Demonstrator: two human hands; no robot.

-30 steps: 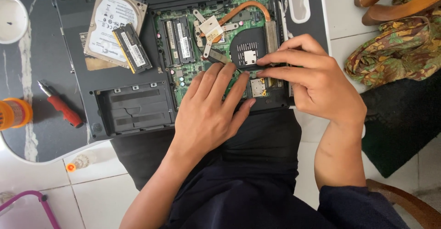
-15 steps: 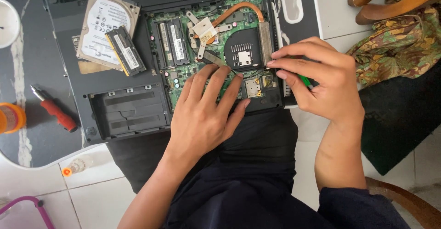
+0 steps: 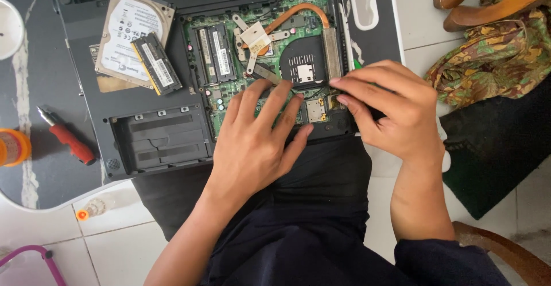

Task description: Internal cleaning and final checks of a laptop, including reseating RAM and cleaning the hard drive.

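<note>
Your left hand point(image 3: 252, 142) lies flat with its fingers point(image 3: 270, 99) spread and straight, pressing on the green motherboard point(image 3: 229, 79) of the opened laptop point(image 3: 143, 142); they grip nothing. Just beyond those fingertips sits the black cooling fan point(image 3: 303, 62), and from it a copper heat pipe point(image 3: 298, 11) curves away over the board. Your right hand point(image 3: 396, 111) is curled beside the left one, its fingers point(image 3: 359, 82) pinched narrow at the fan's near right corner; a sliver of green shows above the knuckles, but you cannot tell from this view what they hold, if anything. Past your left fingertips and to their left, two memory modules point(image 3: 213, 53) sit in their slots. Farther left, a hard drive point(image 3: 133, 36) rests on the laptop base with a loose memory stick point(image 3: 156, 63) lying across it. Well to the left of your left hand, a red-handled screwdriver point(image 3: 69, 139) lies on the dark marble table point(image 3: 34, 79). To the right of your right hand, a patterned cloth point(image 3: 493, 62) lies crumpled on the floor.
</note>
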